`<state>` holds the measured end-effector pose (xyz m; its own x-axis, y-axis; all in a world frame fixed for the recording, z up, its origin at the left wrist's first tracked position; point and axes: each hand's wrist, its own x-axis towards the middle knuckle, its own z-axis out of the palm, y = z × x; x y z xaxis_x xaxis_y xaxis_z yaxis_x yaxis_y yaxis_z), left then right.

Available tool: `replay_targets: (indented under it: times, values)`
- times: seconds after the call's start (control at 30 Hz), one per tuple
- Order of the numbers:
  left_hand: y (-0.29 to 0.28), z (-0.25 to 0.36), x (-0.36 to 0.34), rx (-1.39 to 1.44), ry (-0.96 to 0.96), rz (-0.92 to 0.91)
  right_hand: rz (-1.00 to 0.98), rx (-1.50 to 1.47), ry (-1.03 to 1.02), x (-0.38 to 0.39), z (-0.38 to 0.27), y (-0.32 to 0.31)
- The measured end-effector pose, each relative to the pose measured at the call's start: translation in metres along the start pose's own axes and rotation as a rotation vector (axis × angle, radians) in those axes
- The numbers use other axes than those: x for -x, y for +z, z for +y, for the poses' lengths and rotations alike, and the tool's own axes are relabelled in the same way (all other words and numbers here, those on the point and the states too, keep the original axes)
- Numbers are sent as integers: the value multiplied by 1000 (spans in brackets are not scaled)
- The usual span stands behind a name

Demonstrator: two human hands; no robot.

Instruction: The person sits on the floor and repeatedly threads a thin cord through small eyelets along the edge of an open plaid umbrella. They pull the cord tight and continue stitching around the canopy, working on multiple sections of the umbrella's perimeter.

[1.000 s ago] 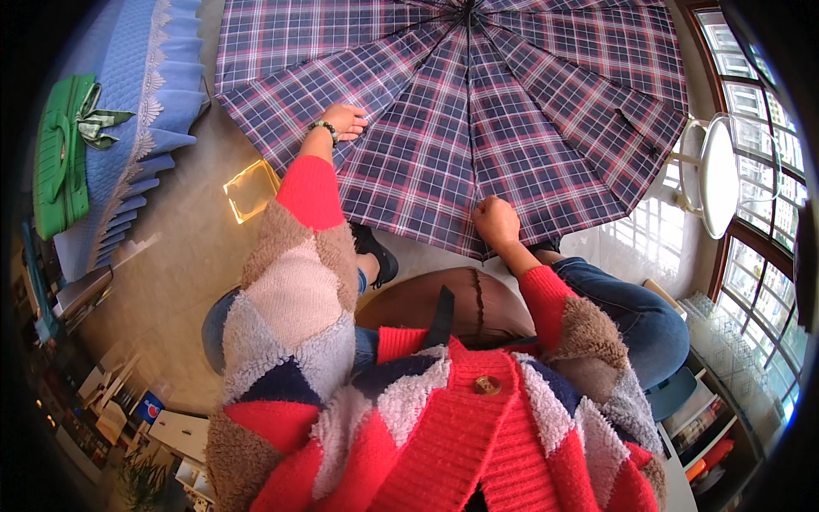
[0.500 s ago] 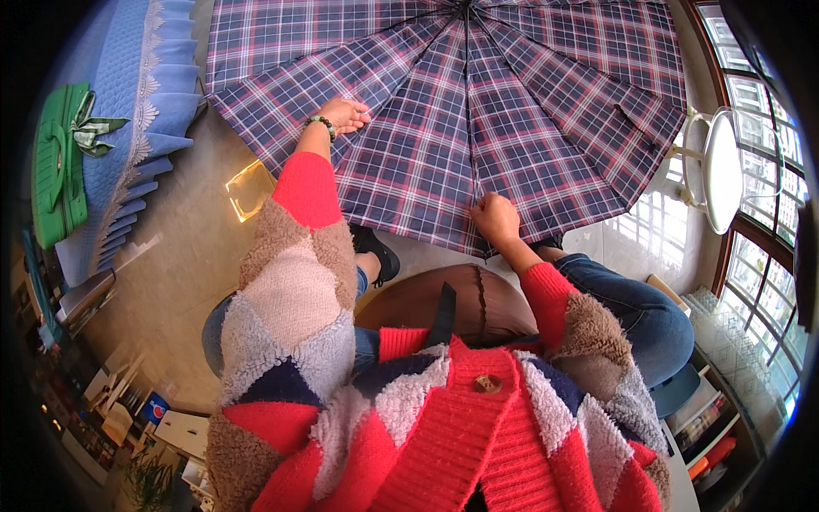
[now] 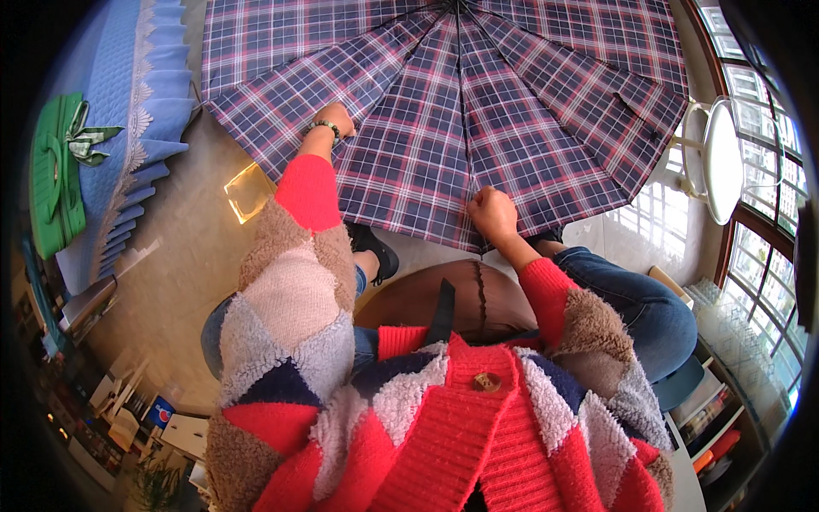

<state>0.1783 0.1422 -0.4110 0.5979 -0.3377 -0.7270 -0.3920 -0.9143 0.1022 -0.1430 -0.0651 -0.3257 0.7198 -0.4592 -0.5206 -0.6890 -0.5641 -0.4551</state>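
plaid umbrella (image 3: 409,154) spread wide open

the umbrella stands open ahead of the wearer's knees, outer face toward the camera. the right hand (image 3: 494,213) is closed in a fist at the umbrella's near edge, on a seam, and looks to be pinching the cloth there, probably to keep that edge from shifting. the left hand (image 3: 336,119) rests against a panel left of the umbrella's middle; its fingers curl under, perhaps to press or gather the fabric, but the fingertips are hidden, so i cannot tell how far open they are or whether they have hold of anything. the brown cushion (image 3: 418,299) sits just on the near side of the umbrella. the umbrella's far part is cut off by the upper frame edge, and its handle is out of sight behind the cloth.
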Motion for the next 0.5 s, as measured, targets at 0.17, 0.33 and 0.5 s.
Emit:
replay_targets:
  times: [0.17,0.33,0.5]
  values:
    - [2,5,6,-29,-138,31,-16,3,-22,1,1,-2]
    - [-1,-5,-2,-208,65,-152,-15,-2,-10,2,0,-2]
    - [6,-13,6,345,34,1,-13,1,-18,2,0,-2]
